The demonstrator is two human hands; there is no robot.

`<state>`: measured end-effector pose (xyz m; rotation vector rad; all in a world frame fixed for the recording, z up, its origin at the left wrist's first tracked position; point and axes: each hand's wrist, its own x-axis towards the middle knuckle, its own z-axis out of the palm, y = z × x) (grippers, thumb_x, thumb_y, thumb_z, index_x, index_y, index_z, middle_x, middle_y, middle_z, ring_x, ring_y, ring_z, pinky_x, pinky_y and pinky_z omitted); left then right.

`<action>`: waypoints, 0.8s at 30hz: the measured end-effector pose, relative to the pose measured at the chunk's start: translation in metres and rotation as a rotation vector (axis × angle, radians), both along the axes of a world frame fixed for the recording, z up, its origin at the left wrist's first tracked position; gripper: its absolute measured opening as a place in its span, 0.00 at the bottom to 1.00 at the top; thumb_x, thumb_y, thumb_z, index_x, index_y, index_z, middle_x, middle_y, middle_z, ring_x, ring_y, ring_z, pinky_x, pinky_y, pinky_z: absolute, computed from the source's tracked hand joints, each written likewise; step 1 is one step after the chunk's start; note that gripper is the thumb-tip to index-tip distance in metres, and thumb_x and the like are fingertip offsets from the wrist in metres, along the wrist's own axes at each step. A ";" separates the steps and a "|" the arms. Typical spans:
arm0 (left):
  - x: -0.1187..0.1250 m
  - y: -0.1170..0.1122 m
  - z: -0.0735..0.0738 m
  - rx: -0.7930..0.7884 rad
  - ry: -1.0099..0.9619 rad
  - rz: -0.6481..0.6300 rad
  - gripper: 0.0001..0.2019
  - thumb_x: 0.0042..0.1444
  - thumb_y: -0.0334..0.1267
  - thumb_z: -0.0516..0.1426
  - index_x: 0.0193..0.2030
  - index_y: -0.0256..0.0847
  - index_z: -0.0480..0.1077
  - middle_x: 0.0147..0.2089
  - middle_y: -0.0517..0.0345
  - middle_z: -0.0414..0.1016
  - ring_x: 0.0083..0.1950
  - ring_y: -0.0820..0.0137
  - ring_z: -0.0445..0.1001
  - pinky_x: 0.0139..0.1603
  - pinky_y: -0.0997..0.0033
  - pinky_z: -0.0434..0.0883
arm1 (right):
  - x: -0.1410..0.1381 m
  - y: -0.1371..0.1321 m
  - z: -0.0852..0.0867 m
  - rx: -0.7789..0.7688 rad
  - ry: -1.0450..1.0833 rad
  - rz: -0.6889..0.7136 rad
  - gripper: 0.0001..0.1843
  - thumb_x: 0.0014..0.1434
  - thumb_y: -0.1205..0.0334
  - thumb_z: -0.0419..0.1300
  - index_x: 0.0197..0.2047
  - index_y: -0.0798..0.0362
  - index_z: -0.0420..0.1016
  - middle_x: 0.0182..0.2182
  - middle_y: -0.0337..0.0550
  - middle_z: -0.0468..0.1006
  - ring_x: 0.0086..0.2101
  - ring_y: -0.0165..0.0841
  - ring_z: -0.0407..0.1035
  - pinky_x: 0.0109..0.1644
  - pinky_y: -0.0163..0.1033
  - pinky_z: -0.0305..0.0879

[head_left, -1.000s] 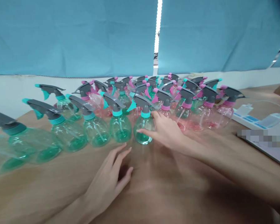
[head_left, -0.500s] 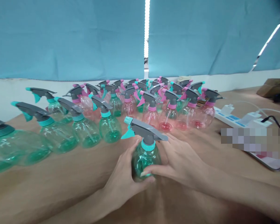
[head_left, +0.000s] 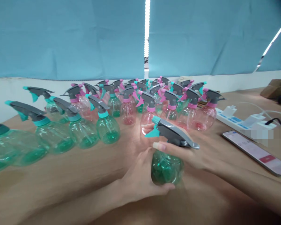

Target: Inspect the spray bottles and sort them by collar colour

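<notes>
Green spray bottle [head_left: 166, 168] sits between your two hands, close in front of you and nearer than the rows of other bottles. Your right fingers [head_left: 162, 146] are clenched around its neck, just under the grey trigger head [head_left: 175, 136], whose turquoise nozzle points left. Your left fingers [head_left: 166, 188] curl beneath the round belly, so your left hand [head_left: 140, 179] cups the bottle from the left and from below. Your right hand [head_left: 198, 154] comes in from the right, its forearm low across the brown surface [head_left: 61, 184]; whether the bottle's base touches that surface cannot be told. Behind it stand green bottles [head_left: 106, 128] on the left and pink bottles [head_left: 150, 117] at centre. A phone [head_left: 255, 151] and a white power strip [head_left: 234, 119] lie to the right. Blue curtains [head_left: 72, 37] hang at the back.
</notes>
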<state>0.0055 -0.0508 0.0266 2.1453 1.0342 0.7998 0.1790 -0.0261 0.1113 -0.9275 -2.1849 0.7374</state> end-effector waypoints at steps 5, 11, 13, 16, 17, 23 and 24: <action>-0.006 0.009 0.005 -0.014 -0.008 -0.070 0.47 0.42 0.51 0.70 0.66 0.44 0.53 0.64 0.46 0.62 0.62 0.47 0.63 0.60 0.46 0.62 | 0.004 0.008 0.001 -0.039 -0.062 -0.073 0.11 0.61 0.50 0.56 0.41 0.45 0.73 0.30 0.34 0.78 0.28 0.32 0.72 0.28 0.36 0.64; -0.028 0.013 0.000 0.075 0.216 -0.081 0.51 0.46 0.59 0.66 0.70 0.40 0.47 0.68 0.42 0.56 0.67 0.48 0.56 0.64 0.46 0.56 | -0.004 0.016 -0.003 0.013 0.064 -0.063 0.12 0.59 0.48 0.58 0.31 0.48 0.69 0.23 0.35 0.70 0.23 0.29 0.64 0.24 0.34 0.60; -0.038 0.011 -0.005 0.107 0.344 -0.092 0.51 0.48 0.61 0.63 0.70 0.39 0.46 0.69 0.40 0.55 0.68 0.47 0.54 0.65 0.43 0.51 | -0.004 0.021 -0.006 0.000 0.063 -0.107 0.16 0.58 0.47 0.58 0.27 0.49 0.65 0.20 0.34 0.64 0.21 0.28 0.59 0.24 0.33 0.58; -0.050 0.008 -0.009 0.118 0.460 -0.100 0.52 0.49 0.64 0.61 0.72 0.39 0.43 0.71 0.40 0.50 0.70 0.46 0.50 0.66 0.41 0.47 | -0.001 0.030 -0.016 -0.018 0.069 -0.076 0.16 0.60 0.49 0.57 0.27 0.49 0.62 0.21 0.33 0.59 0.22 0.27 0.55 0.25 0.33 0.56; -0.052 0.008 -0.010 0.116 0.482 -0.098 0.52 0.49 0.64 0.61 0.72 0.39 0.42 0.71 0.41 0.48 0.70 0.46 0.48 0.67 0.40 0.46 | 0.000 0.033 -0.019 -0.024 0.084 -0.053 0.17 0.61 0.50 0.56 0.26 0.50 0.60 0.21 0.32 0.57 0.22 0.27 0.54 0.24 0.33 0.54; -0.053 0.006 -0.008 0.112 0.492 -0.115 0.50 0.51 0.60 0.61 0.73 0.43 0.41 0.72 0.43 0.47 0.71 0.47 0.45 0.67 0.39 0.45 | 0.004 0.036 -0.022 -0.052 0.112 -0.003 0.19 0.62 0.54 0.55 0.23 0.50 0.55 0.20 0.32 0.53 0.20 0.25 0.51 0.20 0.32 0.48; -0.053 0.006 -0.008 0.111 0.483 -0.114 0.50 0.51 0.60 0.61 0.72 0.43 0.41 0.72 0.43 0.48 0.71 0.46 0.46 0.66 0.39 0.45 | 0.003 0.035 -0.020 -0.043 0.111 -0.009 0.18 0.61 0.53 0.55 0.24 0.50 0.55 0.20 0.32 0.53 0.20 0.26 0.51 0.20 0.32 0.49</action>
